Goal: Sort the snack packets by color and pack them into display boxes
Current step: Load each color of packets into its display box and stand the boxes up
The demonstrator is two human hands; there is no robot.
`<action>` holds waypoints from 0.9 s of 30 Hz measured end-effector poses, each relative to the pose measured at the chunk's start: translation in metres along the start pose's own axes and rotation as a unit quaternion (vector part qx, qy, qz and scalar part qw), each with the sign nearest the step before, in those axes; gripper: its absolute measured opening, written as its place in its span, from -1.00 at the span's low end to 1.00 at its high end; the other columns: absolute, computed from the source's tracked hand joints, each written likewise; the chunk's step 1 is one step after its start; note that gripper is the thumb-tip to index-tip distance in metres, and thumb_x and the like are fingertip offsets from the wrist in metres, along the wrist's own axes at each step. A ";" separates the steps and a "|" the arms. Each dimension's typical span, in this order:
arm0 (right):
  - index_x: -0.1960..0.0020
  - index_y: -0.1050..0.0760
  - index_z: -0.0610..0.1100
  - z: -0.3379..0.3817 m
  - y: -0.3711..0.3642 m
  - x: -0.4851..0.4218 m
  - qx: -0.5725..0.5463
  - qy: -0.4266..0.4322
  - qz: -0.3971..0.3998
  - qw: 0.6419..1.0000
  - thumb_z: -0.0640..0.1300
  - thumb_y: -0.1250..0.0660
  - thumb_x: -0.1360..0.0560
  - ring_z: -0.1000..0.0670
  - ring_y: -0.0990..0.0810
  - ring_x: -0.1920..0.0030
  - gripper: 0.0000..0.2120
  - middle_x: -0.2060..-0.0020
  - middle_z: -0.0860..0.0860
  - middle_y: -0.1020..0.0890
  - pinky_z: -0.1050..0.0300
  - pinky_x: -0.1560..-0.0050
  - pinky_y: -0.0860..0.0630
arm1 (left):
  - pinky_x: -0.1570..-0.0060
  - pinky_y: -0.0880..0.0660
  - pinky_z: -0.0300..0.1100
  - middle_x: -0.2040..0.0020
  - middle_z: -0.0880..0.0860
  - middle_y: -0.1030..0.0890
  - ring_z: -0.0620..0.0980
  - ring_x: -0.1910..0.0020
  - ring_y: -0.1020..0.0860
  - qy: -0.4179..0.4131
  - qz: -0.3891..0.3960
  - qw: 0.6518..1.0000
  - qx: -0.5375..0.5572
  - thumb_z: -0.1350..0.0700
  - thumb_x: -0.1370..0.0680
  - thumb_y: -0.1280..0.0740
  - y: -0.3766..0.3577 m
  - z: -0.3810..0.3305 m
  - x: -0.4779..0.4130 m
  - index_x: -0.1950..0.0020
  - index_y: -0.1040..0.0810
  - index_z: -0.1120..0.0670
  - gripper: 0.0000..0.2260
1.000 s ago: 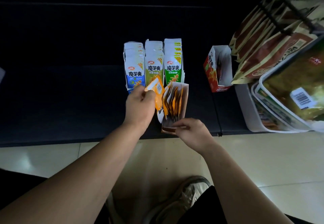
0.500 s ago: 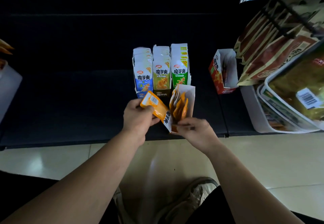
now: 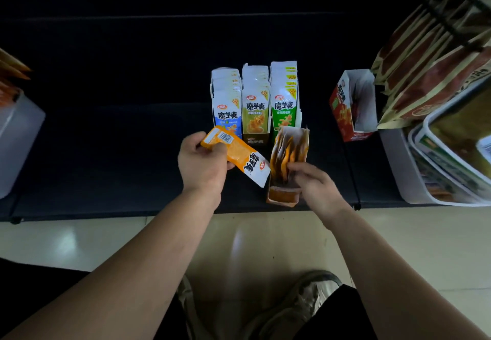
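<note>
Dark shelf [image 3: 106,159] across mid frame, pale tiled floor [image 3: 79,238] below it; at frame centre, three upright rows side by side and touching: blue packets [image 3: 227,116] leftmost, olive packets [image 3: 255,119] in the middle, green packets [image 3: 283,111] rightmost; just below the green row, orange display box [image 3: 282,196] near the shelf's front edge, top open, boxed packets [image 3: 285,153] standing on edge inside and leaning; left hand [image 3: 203,165] left of centre, thumb and curled fingers clamped on the barcode end of one orange packet [image 3: 240,155]; packet held off the shelf, tilted down to the right, white end just beside the orange box's left wall, contact unclear; right hand [image 3: 314,184] right of centre, blurred, fingertips [image 3: 292,166] curled onto the boxed packets; pinching or only touching, cannot tell; red display box [image 3: 342,111] further right, well apart from the orange one, upright, top open; brown bags [image 3: 438,68] hanging at upper right above white tray [image 3: 396,169] of large packs; translucent bin [image 3: 18,137] at left edge; shoe [image 3: 303,302] at bottom centre on the floor.
</note>
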State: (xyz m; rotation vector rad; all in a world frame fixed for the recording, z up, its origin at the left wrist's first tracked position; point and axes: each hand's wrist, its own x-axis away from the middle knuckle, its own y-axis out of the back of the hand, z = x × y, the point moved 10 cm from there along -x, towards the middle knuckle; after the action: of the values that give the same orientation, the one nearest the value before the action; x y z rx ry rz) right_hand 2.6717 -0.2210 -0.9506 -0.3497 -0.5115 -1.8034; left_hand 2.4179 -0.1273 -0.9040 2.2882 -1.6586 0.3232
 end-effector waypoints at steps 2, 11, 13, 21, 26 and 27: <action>-0.15 -0.59 0.18 0.003 -0.001 0.001 0.091 0.023 0.019 0.995 -0.13 -0.26 -0.68 -0.02 -0.65 -0.17 -0.76 -0.14 0.12 -0.62 -0.10 -0.29 -0.59 | 0.30 -0.65 -0.19 -0.04 0.04 -0.59 0.01 0.06 -0.69 0.027 -0.019 0.999 0.023 0.28 -0.58 -0.39 0.006 0.005 0.000 -0.24 -0.50 0.10 -0.74; -0.32 -0.48 -0.10 0.011 -0.010 0.019 0.058 0.086 0.066 0.992 -0.41 -0.55 -0.42 0.22 -0.68 -0.01 -0.44 -0.04 0.06 -0.60 0.28 0.09 -0.64 | 0.43 -0.59 -0.20 0.25 0.19 -0.66 0.01 0.42 -0.66 0.229 0.121 0.962 -0.082 0.35 -0.51 -0.40 -0.031 0.062 0.033 0.12 -0.60 0.23 -0.95; -0.27 -0.54 -0.07 0.013 -0.009 0.019 0.032 0.095 0.069 0.993 -0.32 -0.57 -0.44 -0.01 -0.68 -0.13 -0.54 -0.09 -0.03 -0.63 0.08 -0.02 -0.70 | 0.54 -0.50 -0.27 0.39 0.14 -0.61 -0.05 0.53 -0.56 0.251 0.128 0.953 -0.110 0.29 -0.52 -0.41 -0.031 0.072 0.036 0.15 -0.61 0.24 -0.94; 0.05 -0.55 -0.20 0.008 0.017 0.007 0.007 0.081 -0.014 0.997 -0.22 -0.44 -0.59 -0.10 -0.68 0.00 -0.91 0.00 -0.12 -0.72 -0.06 0.00 -0.66 | 0.52 -0.46 -0.26 0.34 0.15 -0.67 -0.03 0.48 -0.56 0.260 0.265 0.913 -0.171 0.06 -0.69 -0.25 -0.062 0.086 0.060 -0.04 -0.64 0.18 -0.75; 0.05 -0.60 -0.05 0.007 0.024 0.003 0.121 0.111 -0.031 0.986 -0.19 -0.45 -0.58 -0.03 -0.68 -0.04 -0.93 -0.02 -0.04 -0.69 0.03 0.01 -0.68 | 0.33 -0.46 -0.18 0.16 -0.01 -0.70 -0.08 0.27 -0.60 0.131 0.316 0.908 -0.240 0.15 -0.65 -0.31 -0.075 0.080 0.062 0.00 -0.66 -0.05 -0.84; 0.03 -0.60 -0.03 0.006 0.025 0.003 0.145 0.112 -0.035 0.982 -0.17 -0.46 -0.57 0.00 -0.67 -0.08 -0.93 -0.05 -0.01 -0.68 0.04 -0.02 -0.68 | 0.31 -0.45 -0.20 0.15 -0.05 -0.69 -0.11 0.25 -0.60 0.110 0.322 0.905 -0.254 0.16 -0.64 -0.33 -0.077 0.078 0.063 0.01 -0.66 -0.07 -0.84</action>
State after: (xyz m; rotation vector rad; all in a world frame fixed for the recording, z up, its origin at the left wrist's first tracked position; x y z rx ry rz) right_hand 2.6946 -0.2262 -0.9396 0.0727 -0.6232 -1.7773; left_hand 2.5110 -0.1894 -0.9631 1.2477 -2.0348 0.2336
